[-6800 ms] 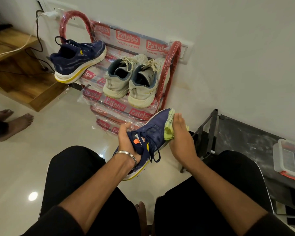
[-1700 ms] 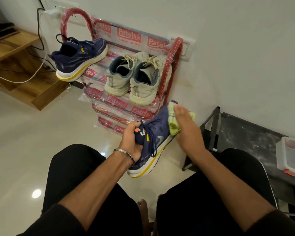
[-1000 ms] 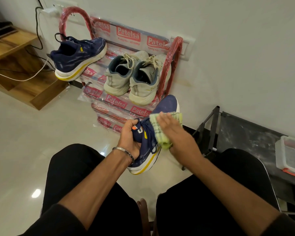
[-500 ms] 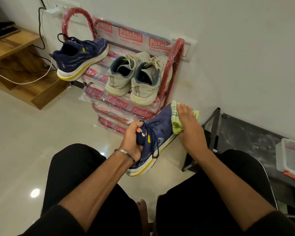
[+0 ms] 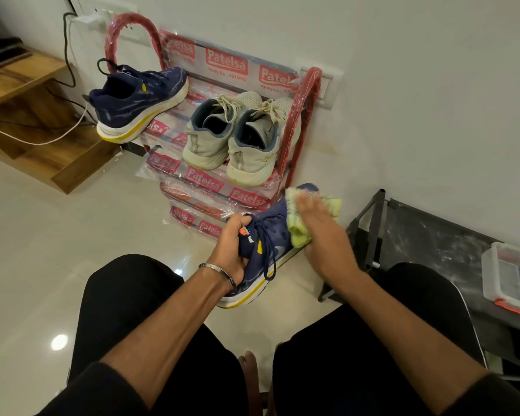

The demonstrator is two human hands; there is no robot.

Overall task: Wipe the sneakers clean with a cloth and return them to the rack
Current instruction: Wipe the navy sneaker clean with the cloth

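My left hand (image 5: 233,250) grips a navy sneaker (image 5: 272,241) with a white and yellow sole by its tongue and collar, toe pointing away, above my knees. My right hand (image 5: 318,232) presses a yellow-green cloth (image 5: 297,232) against the sneaker's toe and right side, fingers laid over the cloth. The matching navy sneaker (image 5: 138,103) sits on the top left of the red rack (image 5: 300,127), which is wrapped in printed plastic. A pair of grey-white sneakers (image 5: 234,139) rests on the rack's right side.
A wooden shelf unit (image 5: 36,115) with cables stands at the left by the wall. A black folding frame (image 5: 370,235) and a dark table with a clear plastic box (image 5: 508,274) are at the right. Glossy tiled floor (image 5: 57,250) lies ahead.
My right hand with the cloth has rubbed back and forth over the sneaker's toe, sliding a little nearer along its side since half a second ago. My left hand keeps its grip.
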